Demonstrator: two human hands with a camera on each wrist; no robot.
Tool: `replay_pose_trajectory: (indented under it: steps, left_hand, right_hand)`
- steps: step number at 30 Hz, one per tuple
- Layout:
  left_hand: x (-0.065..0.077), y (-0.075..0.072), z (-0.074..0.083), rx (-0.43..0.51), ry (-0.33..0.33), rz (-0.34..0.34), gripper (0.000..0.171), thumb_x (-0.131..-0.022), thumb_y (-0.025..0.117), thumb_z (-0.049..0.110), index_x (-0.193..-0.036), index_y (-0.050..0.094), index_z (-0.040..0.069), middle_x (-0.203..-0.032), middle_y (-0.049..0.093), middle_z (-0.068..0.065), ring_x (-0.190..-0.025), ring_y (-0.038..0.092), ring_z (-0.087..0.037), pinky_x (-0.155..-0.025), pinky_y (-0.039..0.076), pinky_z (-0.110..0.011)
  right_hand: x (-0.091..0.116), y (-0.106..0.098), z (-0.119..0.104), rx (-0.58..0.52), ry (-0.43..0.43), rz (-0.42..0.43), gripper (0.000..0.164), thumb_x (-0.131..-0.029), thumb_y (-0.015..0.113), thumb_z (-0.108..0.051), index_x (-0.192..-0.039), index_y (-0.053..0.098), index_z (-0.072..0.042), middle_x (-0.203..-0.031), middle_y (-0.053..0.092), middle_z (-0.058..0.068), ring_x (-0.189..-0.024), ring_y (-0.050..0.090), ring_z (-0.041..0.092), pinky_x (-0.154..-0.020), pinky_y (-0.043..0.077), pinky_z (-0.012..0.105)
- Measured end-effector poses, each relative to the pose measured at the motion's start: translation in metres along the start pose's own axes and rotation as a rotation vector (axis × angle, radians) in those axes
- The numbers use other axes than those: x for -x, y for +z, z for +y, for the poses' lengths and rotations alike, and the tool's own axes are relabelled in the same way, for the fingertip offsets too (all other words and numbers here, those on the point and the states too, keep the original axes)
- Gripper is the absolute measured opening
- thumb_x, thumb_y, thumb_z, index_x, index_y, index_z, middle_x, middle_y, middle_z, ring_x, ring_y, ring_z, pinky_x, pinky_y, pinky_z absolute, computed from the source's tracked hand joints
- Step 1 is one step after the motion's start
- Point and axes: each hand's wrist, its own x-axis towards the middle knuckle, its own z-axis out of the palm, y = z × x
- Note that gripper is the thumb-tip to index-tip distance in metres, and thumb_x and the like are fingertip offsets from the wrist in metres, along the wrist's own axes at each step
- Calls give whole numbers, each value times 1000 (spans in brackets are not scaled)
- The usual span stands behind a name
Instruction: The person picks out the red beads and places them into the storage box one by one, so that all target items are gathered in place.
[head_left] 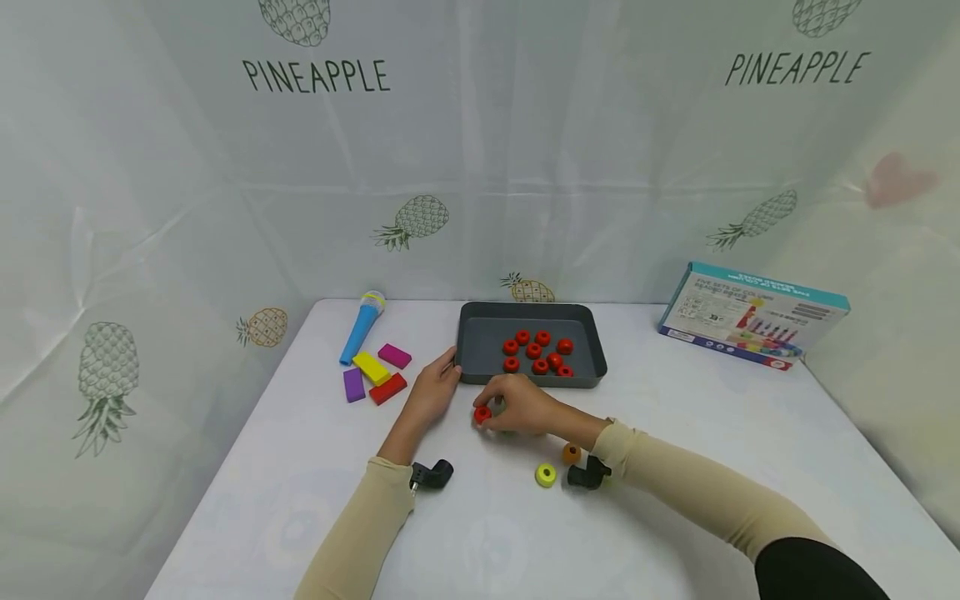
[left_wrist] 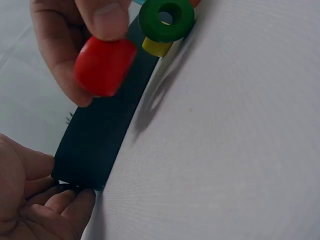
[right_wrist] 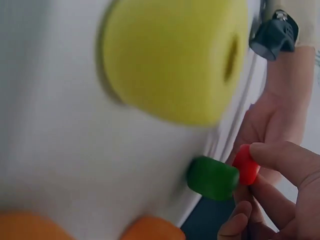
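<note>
My right hand [head_left: 527,405] pinches a red ring bead [head_left: 482,414] between thumb and fingertips, just in front of the dark grey tray [head_left: 478,337]. Inside that tray, several red beads [head_left: 541,366] lie toward the middle and right. My left hand [head_left: 435,388] holds the tray's near left corner; the left wrist view shows the thumb and curled fingers about it. A green bead [left_wrist: 166,20] is close to the pinched one, mostly hidden by my right hand in the head view. Nearer me are a yellow bead [head_left: 545,475] and an orange bead [head_left: 572,453], by the right wrist.
Left of the tray lie a blue toy microphone [head_left: 362,327] and several coloured blocks: yellow [head_left: 371,368], red [head_left: 387,389], purple [head_left: 354,385] and magenta [head_left: 394,356]. A printed box [head_left: 750,317] leans at the back right. A pineapple-print curtain [head_left: 525,167] hangs behind the table.
</note>
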Motion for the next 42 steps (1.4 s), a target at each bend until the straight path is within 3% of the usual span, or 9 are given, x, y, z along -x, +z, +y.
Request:
replay_pose_trajectory:
  steps: [8,19,26,36,42]
  left_hand:
    - [-1,1,-4,2,11,7,54,-105,52,30,-157,39,26,-158,46,-6,-144,47,-27,-120,37,-49]
    - [3,1,0,11,48,16,53,-105,53,27,-157,40,21,-156,48,-8,-143,49,-26,-120,37,-48]
    - [2,1,1,18,36,17,53,-105,52,28,-157,40,22,-156,49,-8,-144,47,-26,-121,36,-48]
    - [3,0,1,6,13,13,53,-106,51,32,-157,39,26,-157,48,-4,-149,40,-27,-122,32,-52]
    - [3,0,3,5,13,20,53,-106,51,32,-157,39,27,-157,48,-4,-149,40,-27,-122,32,-52]
  right_hand:
    - [-11,-12,1,46,-48,28,27,-79,82,-11,-105,79,-5,-95,73,3,-79,59,13,-67,49,18]
    - [-24,-32,2,48,-2,60,28,-82,81,-11,-109,79,-5,-100,73,3,-81,58,13,-71,51,21]
    - [-35,-38,11,47,6,100,28,-83,80,-11,-111,78,-4,-103,73,5,-82,58,14,-71,50,21]
    - [-55,-47,20,81,99,120,30,-84,79,-13,-113,77,-4,-110,74,9,-92,64,20,-80,56,29]
    - [-65,-46,25,103,175,91,32,-85,79,-14,-115,77,-6,-114,74,8,-89,61,16,-75,53,26]
